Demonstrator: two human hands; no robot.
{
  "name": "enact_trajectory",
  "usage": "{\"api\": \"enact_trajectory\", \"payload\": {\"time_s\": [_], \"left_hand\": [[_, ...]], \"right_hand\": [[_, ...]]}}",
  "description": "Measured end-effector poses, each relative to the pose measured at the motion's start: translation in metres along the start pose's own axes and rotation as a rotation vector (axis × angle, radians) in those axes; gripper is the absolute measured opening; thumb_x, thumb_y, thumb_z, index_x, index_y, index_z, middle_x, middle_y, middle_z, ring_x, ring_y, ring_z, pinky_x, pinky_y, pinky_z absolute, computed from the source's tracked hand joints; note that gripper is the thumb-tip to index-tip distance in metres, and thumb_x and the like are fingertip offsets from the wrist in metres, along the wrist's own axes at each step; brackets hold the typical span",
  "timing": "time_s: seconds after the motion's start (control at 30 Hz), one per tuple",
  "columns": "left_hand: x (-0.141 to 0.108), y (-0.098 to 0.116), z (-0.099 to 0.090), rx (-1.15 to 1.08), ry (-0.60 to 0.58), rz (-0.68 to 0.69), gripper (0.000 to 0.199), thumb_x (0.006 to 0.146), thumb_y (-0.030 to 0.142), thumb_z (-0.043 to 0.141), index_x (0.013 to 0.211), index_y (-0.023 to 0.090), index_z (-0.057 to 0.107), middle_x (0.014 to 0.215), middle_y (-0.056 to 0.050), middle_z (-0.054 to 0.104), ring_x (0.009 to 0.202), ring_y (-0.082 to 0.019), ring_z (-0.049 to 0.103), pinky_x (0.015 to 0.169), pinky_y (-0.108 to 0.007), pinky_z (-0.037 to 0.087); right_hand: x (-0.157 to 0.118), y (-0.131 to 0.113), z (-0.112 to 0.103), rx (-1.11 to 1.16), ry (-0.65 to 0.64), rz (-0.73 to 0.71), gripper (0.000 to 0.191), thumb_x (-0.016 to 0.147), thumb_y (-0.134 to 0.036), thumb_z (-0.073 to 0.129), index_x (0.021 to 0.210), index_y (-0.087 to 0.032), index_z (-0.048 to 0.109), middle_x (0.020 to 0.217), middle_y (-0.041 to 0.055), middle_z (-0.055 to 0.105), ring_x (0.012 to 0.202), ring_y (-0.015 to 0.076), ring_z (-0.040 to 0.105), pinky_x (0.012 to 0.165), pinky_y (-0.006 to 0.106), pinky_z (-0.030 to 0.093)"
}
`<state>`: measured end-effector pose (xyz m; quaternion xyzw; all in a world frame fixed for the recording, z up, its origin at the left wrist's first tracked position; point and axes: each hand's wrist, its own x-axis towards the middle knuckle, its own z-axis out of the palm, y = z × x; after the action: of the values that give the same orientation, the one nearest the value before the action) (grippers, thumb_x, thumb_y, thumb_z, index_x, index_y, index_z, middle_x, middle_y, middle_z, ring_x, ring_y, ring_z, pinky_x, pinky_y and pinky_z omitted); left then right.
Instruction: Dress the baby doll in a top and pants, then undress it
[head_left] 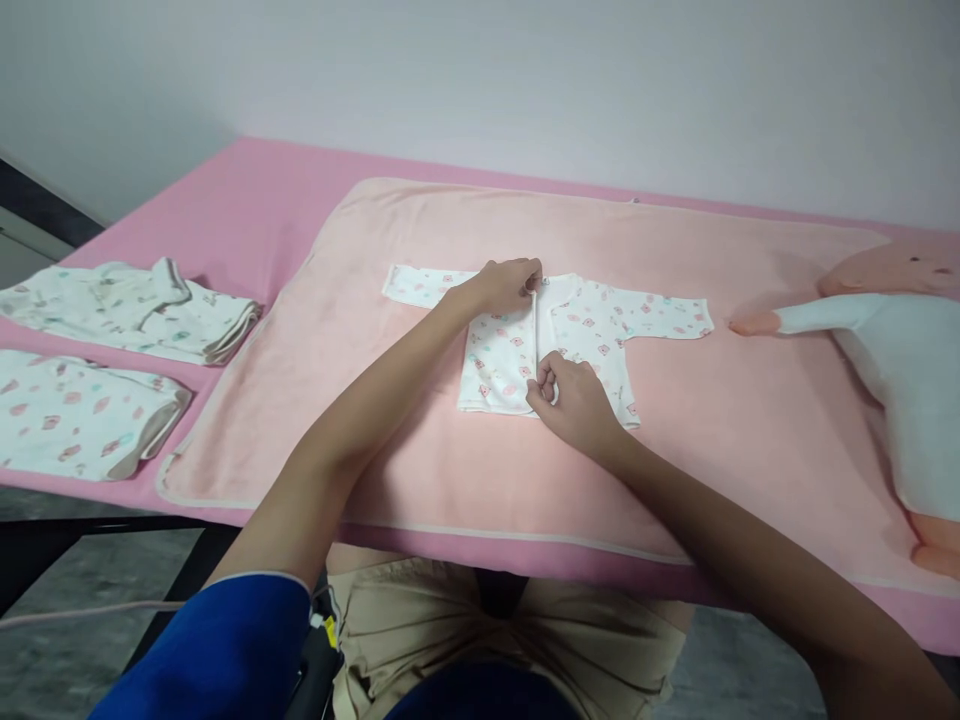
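Folded print clothes (pixel 127 312) on pink bench (pixel 225 200), well L of L hand (pixel 514 285); doll (pixel 919 400) in white, R of R hand (pixel 574 400); peach blanket (pixel 450 475) under both. L hand pinching front edge of small shirt (pixel 491 365) up top, R hand same edge nr hem, fingers curled. Shirt flat under hands, white w/ pink prints, sleeves out, edge raised btwn them

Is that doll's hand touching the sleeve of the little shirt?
Apart: in the head view, pink blanket shows between the doll's hand and the nearest sleeve of the little shirt.
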<state>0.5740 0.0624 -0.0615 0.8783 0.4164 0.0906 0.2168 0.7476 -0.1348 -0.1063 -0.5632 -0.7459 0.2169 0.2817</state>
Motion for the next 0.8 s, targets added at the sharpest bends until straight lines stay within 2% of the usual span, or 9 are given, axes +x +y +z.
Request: {"api": "enact_trajectory", "payload": {"time_s": [0.07,0.23,0.33,0.43,0.57,0.63,0.7,0.8], "left_hand": [[0.002,0.000,0.002,0.006,-0.001,0.020,0.026,0.088,0.013,0.061,0.112,0.023,0.061,0.134,-0.008,0.071,0.108,-0.026,0.071,0.107,-0.042,0.045],[0.004,0.000,0.001,0.052,-0.047,0.049,0.025,0.094,0.020,0.062,0.117,0.024,0.070,0.138,-0.009,0.069,0.099,-0.023,0.073,0.116,-0.047,0.044],[0.002,-0.001,-0.008,0.042,-0.107,0.031,0.024,0.096,0.022,0.061,0.118,0.023,0.071,0.142,-0.010,0.068,0.102,-0.024,0.073,0.103,-0.043,0.052],[-0.001,-0.005,-0.022,0.040,-0.126,0.011,0.027,0.098,0.024,0.061,0.123,0.024,0.072,0.149,-0.011,0.065,0.108,-0.026,0.072,0.091,-0.040,0.054],[-0.006,-0.017,-0.043,0.076,-0.081,-0.048,0.034,0.096,0.027,0.065,0.129,0.027,0.073,0.149,-0.011,0.065,0.111,-0.027,0.071,0.091,-0.042,0.056],[-0.012,-0.025,-0.055,0.073,-0.068,-0.102,0.040,0.093,0.028,0.068,0.134,0.029,0.072,0.147,-0.011,0.068,0.112,-0.028,0.072,0.093,-0.043,0.058],[-0.019,-0.033,-0.065,0.071,-0.058,-0.189,0.047,0.091,0.027,0.070,0.138,0.030,0.071,0.146,-0.011,0.071,0.113,-0.030,0.073,0.096,-0.044,0.058],[-0.030,-0.043,-0.076,0.084,-0.045,-0.351,0.054,0.090,0.028,0.071,0.144,0.029,0.070,0.145,-0.014,0.074,0.117,-0.035,0.075,0.099,-0.047,0.059]], "right_hand": [[-0.001,0.000,0.000,0.020,0.000,-0.014,0.015,0.093,-0.022,0.061,0.102,-0.026,0.050,0.070,-0.0075,0.057,0.067,0.0189,0.058,0.095,0.041,0.044],[-0.004,-0.002,-0.005,0.082,-0.058,-0.055,0.036,0.091,-0.018,0.058,0.125,-0.027,0.054,0.072,-0.0088,0.055,0.064,0.0175,0.054,0.094,0.040,0.048],[-0.001,-0.013,-0.012,0.165,-0.073,-0.011,0.035,0.091,-0.020,0.058,0.126,-0.028,0.060,0.075,-0.0060,0.055,0.067,0.0186,0.054,0.079,0.036,0.049],[0.011,-0.035,-0.014,0.295,-0.022,0.021,0.028,0.094,-0.023,0.059,0.121,-0.029,0.062,0.077,-0.0045,0.053,0.070,0.0188,0.055,0.070,0.033,0.047],[0.043,-0.069,-0.004,0.443,-0.045,-0.095,0.022,0.100,-0.027,0.060,0.122,-0.030,0.060,0.079,-0.0053,0.052,0.073,0.0177,0.056,0.074,0.034,0.050],[0.059,-0.081,0.005,0.482,-0.086,-0.171,0.024,0.104,-0.033,0.062,0.127,-0.030,0.058,0.083,-0.0045,0.059,0.078,0.0183,0.060,0.080,0.036,0.053],[0.070,-0.084,0.011,0.464,-0.110,-0.240,0.026,0.106,-0.038,0.063,0.130,-0.030,0.057,0.095,-0.0014,0.069,0.087,0.0198,0.066,0.087,0.038,0.056],[0.072,-0.075,0.013,0.298,-0.082,-0.312,0.020,0.109,-0.038,0.058,0.125,-0.028,0.063,0.116,0.0059,0.075,0.102,0.0233,0.068,0.096,0.042,0.057]]}}
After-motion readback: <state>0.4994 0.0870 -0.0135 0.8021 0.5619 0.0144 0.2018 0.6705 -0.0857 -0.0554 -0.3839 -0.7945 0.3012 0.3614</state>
